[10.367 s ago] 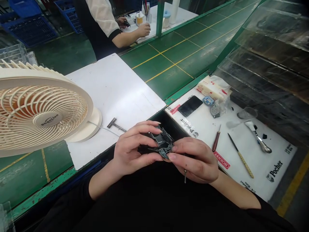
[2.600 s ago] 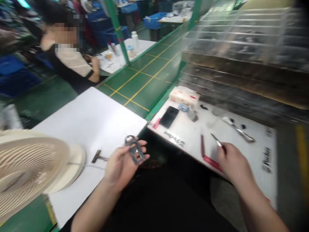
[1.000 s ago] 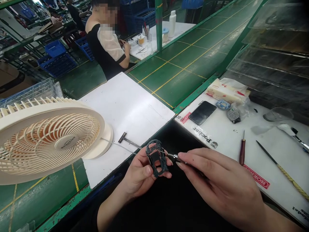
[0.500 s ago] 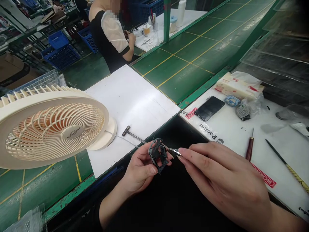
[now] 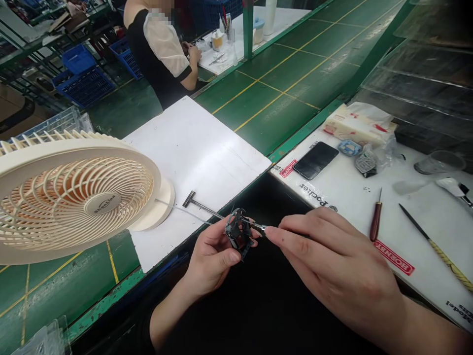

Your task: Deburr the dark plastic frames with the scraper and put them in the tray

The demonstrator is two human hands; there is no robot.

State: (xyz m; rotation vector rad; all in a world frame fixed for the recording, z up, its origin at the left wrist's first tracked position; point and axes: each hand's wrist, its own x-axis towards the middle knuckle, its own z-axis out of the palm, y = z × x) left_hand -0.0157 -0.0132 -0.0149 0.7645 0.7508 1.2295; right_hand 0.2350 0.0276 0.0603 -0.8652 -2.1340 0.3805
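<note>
In the head view my left hand (image 5: pixel 207 261) grips a small black plastic model part (image 5: pixel 236 232), an openwork frame, between thumb and fingers. My right hand (image 5: pixel 336 266) is closed around a slim metal tool (image 5: pixel 259 227); most of its handle is hidden, so its exact kind cannot be made out. The tool's tip reaches into the upper right side of the black part. Just beyond my left fingers a small hammer (image 5: pixel 201 204) lies on a white board (image 5: pixel 218 143), its handle end hidden behind the hand.
A cream fan (image 5: pixel 84 197) stands at left. On the right-hand work surface are a phone (image 5: pixel 316 160), a wooden-handled awl (image 5: pixel 376 219), a file (image 5: pixel 436 249), a plastic cup (image 5: pixel 439 162) and bagged items. Across the green conveyor belt (image 5: pixel 273 96) sits a co-worker (image 5: pixel 162 54).
The black part has turned a little in my left hand, and the tool has shifted slightly with it. The whole view has drifted a bit; both grips stay the same.
</note>
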